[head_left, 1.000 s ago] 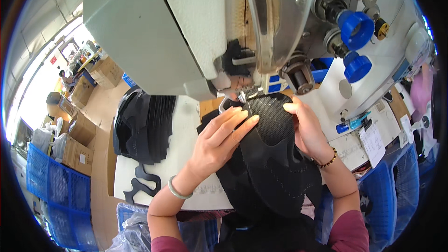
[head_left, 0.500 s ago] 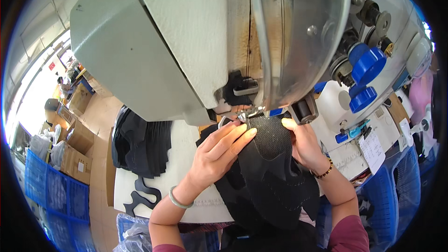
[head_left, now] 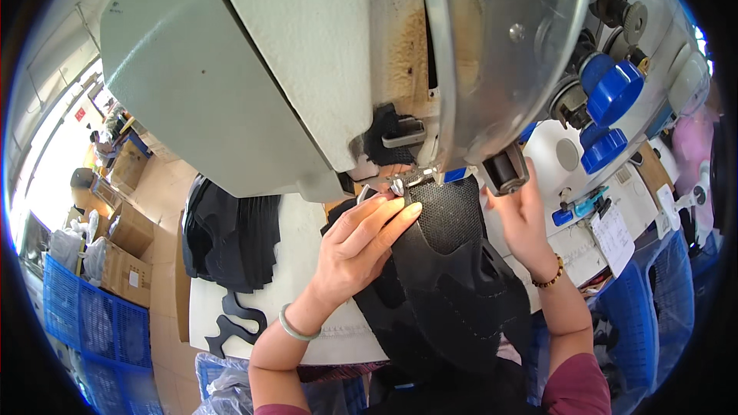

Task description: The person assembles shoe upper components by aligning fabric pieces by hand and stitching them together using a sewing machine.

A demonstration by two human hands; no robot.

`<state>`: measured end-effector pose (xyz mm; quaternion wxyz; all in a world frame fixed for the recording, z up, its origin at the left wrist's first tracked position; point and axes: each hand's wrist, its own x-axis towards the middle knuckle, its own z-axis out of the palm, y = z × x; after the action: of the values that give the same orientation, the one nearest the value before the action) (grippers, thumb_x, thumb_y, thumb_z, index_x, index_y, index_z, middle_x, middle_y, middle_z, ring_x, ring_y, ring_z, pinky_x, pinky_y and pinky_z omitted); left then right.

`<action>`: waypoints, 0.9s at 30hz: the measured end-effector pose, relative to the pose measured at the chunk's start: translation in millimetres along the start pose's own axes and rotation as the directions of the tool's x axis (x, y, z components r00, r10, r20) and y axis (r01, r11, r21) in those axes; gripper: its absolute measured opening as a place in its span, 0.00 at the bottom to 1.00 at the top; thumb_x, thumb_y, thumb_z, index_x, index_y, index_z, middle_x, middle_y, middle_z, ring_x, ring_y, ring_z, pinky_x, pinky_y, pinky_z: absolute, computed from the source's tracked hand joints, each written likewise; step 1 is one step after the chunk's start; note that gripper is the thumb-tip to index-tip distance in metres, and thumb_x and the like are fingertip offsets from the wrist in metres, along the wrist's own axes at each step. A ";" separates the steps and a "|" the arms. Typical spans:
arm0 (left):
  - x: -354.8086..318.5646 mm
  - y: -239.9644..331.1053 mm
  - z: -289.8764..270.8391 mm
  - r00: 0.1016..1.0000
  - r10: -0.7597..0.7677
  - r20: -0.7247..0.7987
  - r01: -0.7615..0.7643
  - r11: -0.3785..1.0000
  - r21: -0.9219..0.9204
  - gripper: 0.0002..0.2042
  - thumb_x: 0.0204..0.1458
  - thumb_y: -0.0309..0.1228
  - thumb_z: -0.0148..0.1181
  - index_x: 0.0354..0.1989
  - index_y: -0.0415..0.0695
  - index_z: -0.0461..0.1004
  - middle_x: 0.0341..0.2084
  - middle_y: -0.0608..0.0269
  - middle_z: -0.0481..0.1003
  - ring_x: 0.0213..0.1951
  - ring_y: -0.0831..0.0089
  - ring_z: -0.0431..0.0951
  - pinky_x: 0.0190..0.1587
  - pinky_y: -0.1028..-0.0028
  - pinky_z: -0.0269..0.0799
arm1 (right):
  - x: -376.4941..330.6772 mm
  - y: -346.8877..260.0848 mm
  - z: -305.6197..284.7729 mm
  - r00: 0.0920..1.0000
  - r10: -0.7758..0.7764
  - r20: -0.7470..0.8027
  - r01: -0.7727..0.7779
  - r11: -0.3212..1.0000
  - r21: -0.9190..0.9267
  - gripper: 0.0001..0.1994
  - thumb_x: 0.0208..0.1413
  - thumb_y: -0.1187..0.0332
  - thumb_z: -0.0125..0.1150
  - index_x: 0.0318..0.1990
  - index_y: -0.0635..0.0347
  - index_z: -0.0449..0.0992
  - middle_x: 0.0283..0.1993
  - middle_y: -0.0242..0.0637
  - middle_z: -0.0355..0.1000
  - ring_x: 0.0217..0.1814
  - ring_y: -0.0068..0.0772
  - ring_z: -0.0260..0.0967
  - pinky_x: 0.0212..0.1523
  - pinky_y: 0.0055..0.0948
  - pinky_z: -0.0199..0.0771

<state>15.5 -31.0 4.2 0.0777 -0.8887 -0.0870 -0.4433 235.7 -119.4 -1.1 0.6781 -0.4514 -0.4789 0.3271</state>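
Observation:
A black shoe upper (head_left: 450, 277) with a mesh panel (head_left: 446, 219) lies under the sewing machine's needle area, its lower part draping toward me. Beside the presser foot (head_left: 398, 185), my left hand (head_left: 357, 242) holds the upper's left edge, fingers close together and fingertips pressed on it; the thumb is hidden. My right hand (head_left: 526, 223) is off the upper, raised to its right next to a black cylindrical knob (head_left: 503, 171). Its thumb and fingers are apart, with some fingers partly hidden behind the knob.
The grey machine head (head_left: 207, 77) fills the upper middle. A stack of black cut pieces (head_left: 231, 242) and a curved black piece (head_left: 234, 323) lie on the white table at left. Blue dials (head_left: 615, 92), a white cone (head_left: 555, 157) and a paper sheet (head_left: 613, 237) are at right.
My right hand has let go of the upper's right edge and moved up and right to the black knob. The left hand stays at the presser foot. My view has shifted slightly.

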 end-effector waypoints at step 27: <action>3.7 32.9 -18.4 0.971 0.238 0.006 -0.238 0.970 0.056 0.13 0.36 0.18 0.62 0.35 0.39 0.80 0.34 0.61 0.76 0.38 0.65 0.79 0.42 0.70 0.81 | 15.4 -4.9 10.0 0.526 -0.696 0.489 0.821 0.267 -0.504 0.16 0.31 0.80 0.59 0.35 0.61 0.76 0.39 0.37 0.72 0.43 0.40 0.71 0.39 0.33 0.75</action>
<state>10.8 -66.7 16.0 0.1553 -0.8901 0.0080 -0.4283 231.4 -104.8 10.2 0.4859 -0.3506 -0.7739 -0.2050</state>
